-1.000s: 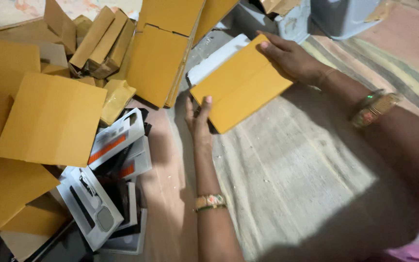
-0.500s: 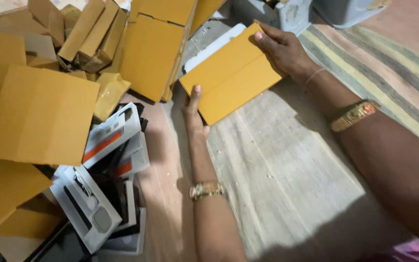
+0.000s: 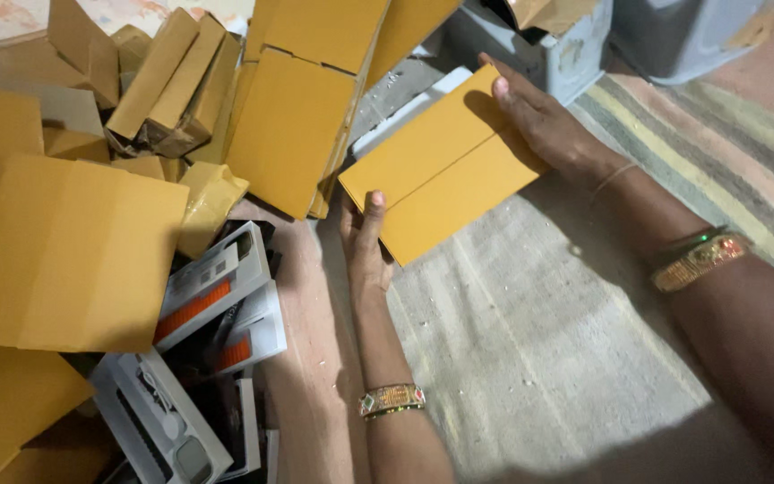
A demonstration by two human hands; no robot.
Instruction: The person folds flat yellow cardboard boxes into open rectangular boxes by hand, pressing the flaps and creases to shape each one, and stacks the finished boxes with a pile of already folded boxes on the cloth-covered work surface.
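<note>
A flat yellow-brown cardboard box (image 3: pixel 445 166) with a seam down its middle is held above the floor mat between both my hands. My left hand (image 3: pixel 365 242) grips its near left corner, thumb on top. At the box's far right edge, my right hand (image 3: pixel 544 121) rests on it with fingers spread along the top. Both wrists wear gold bangles.
A heap of similar yellow cardboard boxes (image 3: pixel 73 251) fills the left and top. White and grey product cartons (image 3: pixel 212 287) with orange stripes lie at the lower left. A grey woven mat (image 3: pixel 530 341) covers the floor; grey plastic containers (image 3: pixel 575 45) stand at the top right.
The box, held in both hands, sits about as before; the camera has tipped a little, so the scene appears slightly lower and closer.
</note>
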